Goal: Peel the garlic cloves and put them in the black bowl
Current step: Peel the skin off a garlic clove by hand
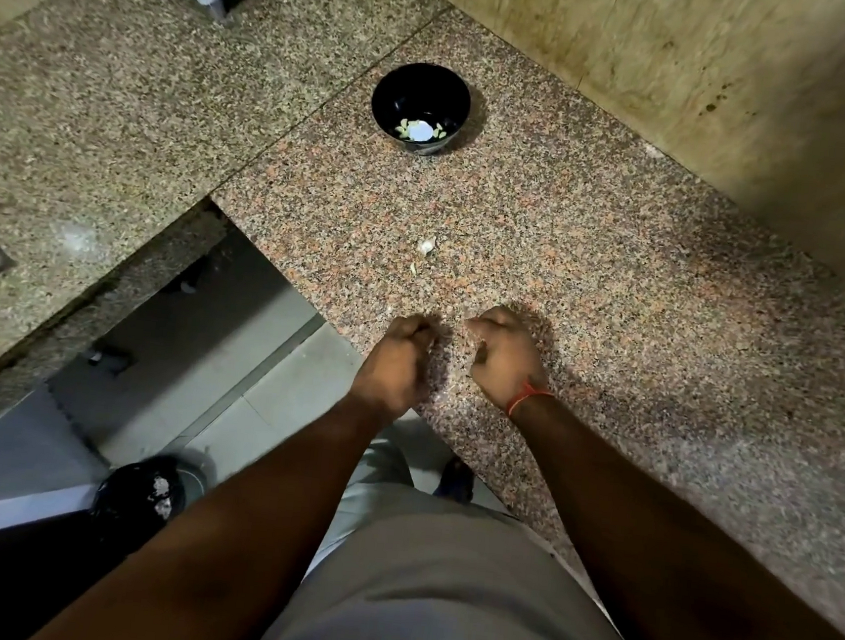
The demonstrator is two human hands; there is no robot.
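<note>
The black bowl (420,108) stands on the granite counter (618,297) at the far middle, with several pale peeled garlic cloves (404,128) in its bottom. A whitish garlic piece (426,245) lies on the counter between the bowl and my hands, and a tiny scrap (413,267) lies just below it. My left hand (399,353) hovers at the counter's front edge with its fingers curled in. My right hand (502,353), with a red thread on the wrist, rests beside it, fingers also curled. The two hands are slightly apart. Nothing shows inside either hand.
A black bin (140,494) with pale scraps sits on the floor at lower left. The counter steps around a corner on the left, with a gap down to the floor. A tiled wall (690,87) rises behind the counter on the right.
</note>
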